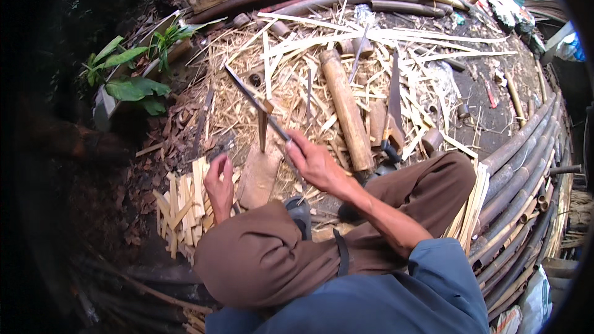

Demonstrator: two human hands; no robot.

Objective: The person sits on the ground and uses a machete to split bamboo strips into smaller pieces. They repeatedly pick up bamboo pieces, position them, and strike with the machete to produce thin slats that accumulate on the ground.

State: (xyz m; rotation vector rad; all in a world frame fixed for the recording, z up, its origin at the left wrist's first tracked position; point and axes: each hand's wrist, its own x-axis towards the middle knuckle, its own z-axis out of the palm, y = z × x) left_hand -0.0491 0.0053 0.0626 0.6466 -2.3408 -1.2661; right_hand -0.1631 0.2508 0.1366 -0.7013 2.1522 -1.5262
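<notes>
Long blade (246,88): I see a narrow, straight, dark tool with a paler gleam along its length, slanting from the far left down toward the right hand, raised above the littered ground.
Right hand (314,166): I have it closed around the near end of the long blade, fingers wrapped, forearm coming in from the lower right.
Left hand (219,185): partly open, fingers loosely bent and pointing away from the body, just beside the brown trouser knee (250,253); I cannot make out anything in its grasp.
Tan piece (268,106): small, at the middle of the long blade; I cannot tell from here whether it touches.
Upright peg (262,133): thin and brown, just below the tan piece, its lower end meeting the flat wooden block (257,176).
Short split pieces (179,210): a pale yellow heap, near the left hand and on its left side.
Thick bamboo pole (346,108): tan, lying lengthwise well to the right of the long blade, on the shavings (238,114).
Long pale strips (309,40): strewn across the far side of my view, below dark curved poles (334,0).
</notes>
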